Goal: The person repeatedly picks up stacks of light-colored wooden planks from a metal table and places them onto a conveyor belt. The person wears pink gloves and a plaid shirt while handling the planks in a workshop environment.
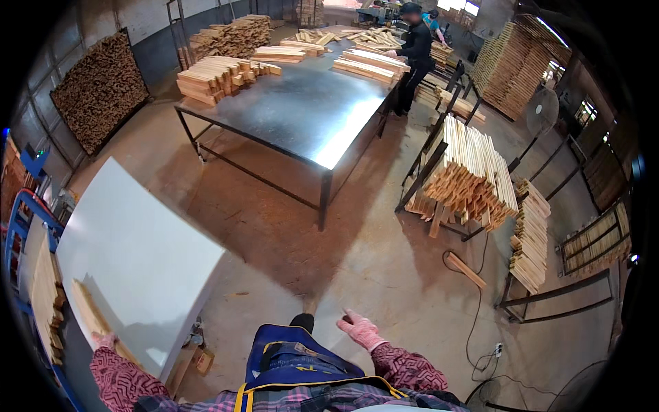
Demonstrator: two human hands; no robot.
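Observation:
My left hand (105,341), in a pink glove, is at the near end of a pale wooden strip (90,309), its fingers closed over the strip's edge. The strip lies along the left side of a smooth white tabletop (141,230). In front of my blue apron, my right hand (362,331), gloved in pink too, hangs in the air over the floor. Its fingers are stretched out and hold nothing. Just left of the white top, more wooden strips (45,302) lie side by side on a blue-framed machine (20,213).
A metal-topped table (295,103) bearing stacked strips stands ahead, with a co-worker in dark clothes (417,51) at its far right. To the right are a loaded wood rack (470,168), a lone strip (467,270) on the floor, a cable (471,329) and a fan (542,110).

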